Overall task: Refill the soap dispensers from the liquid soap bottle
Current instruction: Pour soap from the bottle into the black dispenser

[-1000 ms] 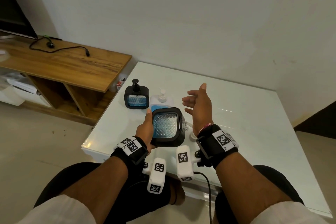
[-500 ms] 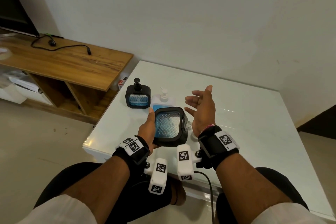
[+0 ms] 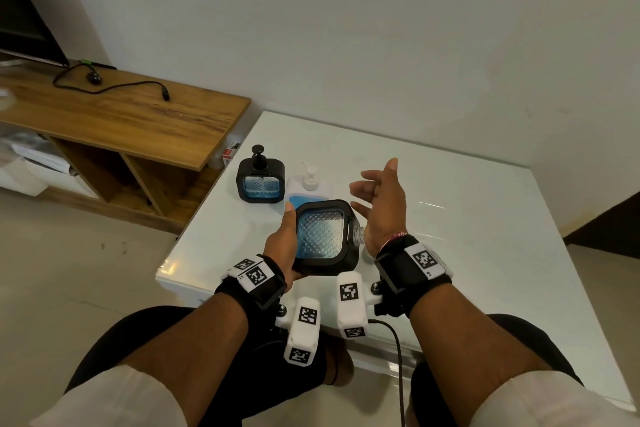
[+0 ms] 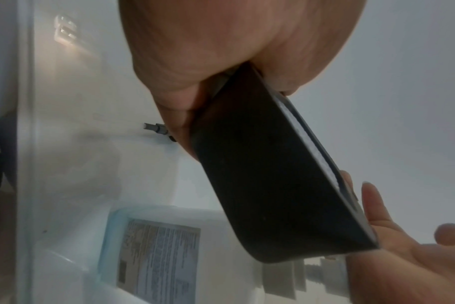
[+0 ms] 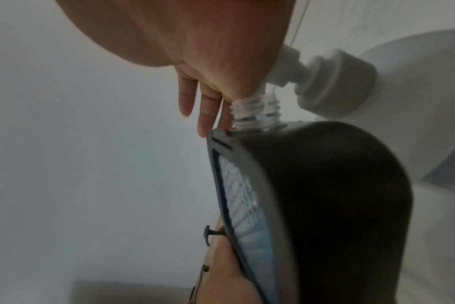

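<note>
My left hand (image 3: 281, 243) grips a black square soap dispenser (image 3: 322, 236) by its left side and holds it tilted above the white table (image 3: 485, 236). Its pump is off, and the bare threaded neck (image 3: 359, 235) points right, at the heel of my right hand (image 3: 381, 204). That hand is open with spread fingers and holds nothing. The right wrist view shows the neck (image 5: 255, 113) just under the palm. Behind stands the white liquid soap bottle (image 3: 308, 184) with its pump on. A second black dispenser (image 3: 260, 180) with its pump on stands at the back left.
A wooden TV unit (image 3: 138, 121) with a black cable stands left of the table, below a dark screen (image 3: 20, 28). A small white round piece (image 3: 367, 255) lies on the table under my right wrist. A wall is close behind, and the table's front edge is at my knees.
My left hand has raised the dispenser slightly and brought its neck closer to my right palm. My right hand has stayed open beside it.
</note>
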### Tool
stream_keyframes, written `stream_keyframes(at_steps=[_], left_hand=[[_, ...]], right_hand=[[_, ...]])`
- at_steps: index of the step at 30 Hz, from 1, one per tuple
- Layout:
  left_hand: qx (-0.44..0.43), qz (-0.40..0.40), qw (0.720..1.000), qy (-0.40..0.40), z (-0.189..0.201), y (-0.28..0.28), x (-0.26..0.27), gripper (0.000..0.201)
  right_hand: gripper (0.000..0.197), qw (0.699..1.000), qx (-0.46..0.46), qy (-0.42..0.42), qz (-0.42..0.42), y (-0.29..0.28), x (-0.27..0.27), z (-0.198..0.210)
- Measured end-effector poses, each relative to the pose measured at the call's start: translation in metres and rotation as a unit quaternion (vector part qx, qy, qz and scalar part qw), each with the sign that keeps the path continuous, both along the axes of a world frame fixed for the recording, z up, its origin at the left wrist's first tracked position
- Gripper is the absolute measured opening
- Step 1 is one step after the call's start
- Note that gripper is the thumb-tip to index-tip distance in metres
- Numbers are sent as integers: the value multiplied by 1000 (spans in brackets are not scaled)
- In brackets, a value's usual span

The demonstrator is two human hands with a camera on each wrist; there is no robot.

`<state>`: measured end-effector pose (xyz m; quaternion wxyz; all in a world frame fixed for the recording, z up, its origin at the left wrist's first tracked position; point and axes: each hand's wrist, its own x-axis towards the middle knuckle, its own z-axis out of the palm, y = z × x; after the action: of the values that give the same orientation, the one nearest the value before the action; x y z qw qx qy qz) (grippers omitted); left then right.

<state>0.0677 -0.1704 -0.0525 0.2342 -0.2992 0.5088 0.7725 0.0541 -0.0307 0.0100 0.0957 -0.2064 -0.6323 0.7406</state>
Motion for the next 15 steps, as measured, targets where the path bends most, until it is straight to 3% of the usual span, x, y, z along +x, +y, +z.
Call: stream_keyframes(at_steps=[6, 11, 15], left_hand=[[-3, 1, 1000, 0, -3, -1, -2, 75], [-2, 0, 1000, -4, -2, -1, -3, 73], [-3, -2, 1000, 0, -3, -1, -1, 73]], right_hand=[[60, 999, -8, -26, 18, -4, 2, 4], [62, 996, 87, -14, 20, -8, 1, -7], [60, 999, 30, -21, 22, -4, 2, 2]])
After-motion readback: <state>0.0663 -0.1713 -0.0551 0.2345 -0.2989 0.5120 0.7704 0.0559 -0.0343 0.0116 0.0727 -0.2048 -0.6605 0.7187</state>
